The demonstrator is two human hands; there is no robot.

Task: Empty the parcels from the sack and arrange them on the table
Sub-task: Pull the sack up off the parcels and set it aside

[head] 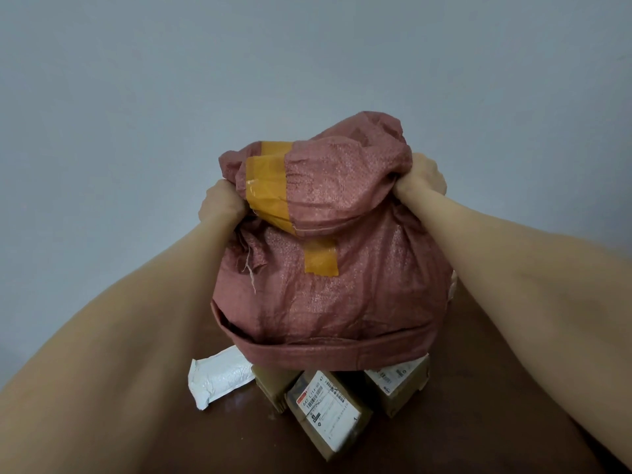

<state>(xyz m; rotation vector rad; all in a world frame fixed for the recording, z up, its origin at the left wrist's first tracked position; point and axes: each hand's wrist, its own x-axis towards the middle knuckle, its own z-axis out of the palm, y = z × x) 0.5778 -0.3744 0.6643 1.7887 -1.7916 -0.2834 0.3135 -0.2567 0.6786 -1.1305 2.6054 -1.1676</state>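
We log the sack (328, 268) at centre, mouth downward over the table (478, 422). Our left hand (222, 203) grips its upper left corner and our right hand (422, 179) its upper right, slightly higher. Three boxes sit on the table below the rim. The left box (270, 384) and right box (398, 381) are partly under it, and the middle box (330, 412) lies between them, nearest us. An envelope (219, 381) lies left of the left box, against it. We cannot tell whether the rim touches the boxes.

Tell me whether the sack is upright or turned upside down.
Upside down. The left hand and right hand grip the sack by its bunched end on top; its rolled mouth faces the table, parcels showing beneath.
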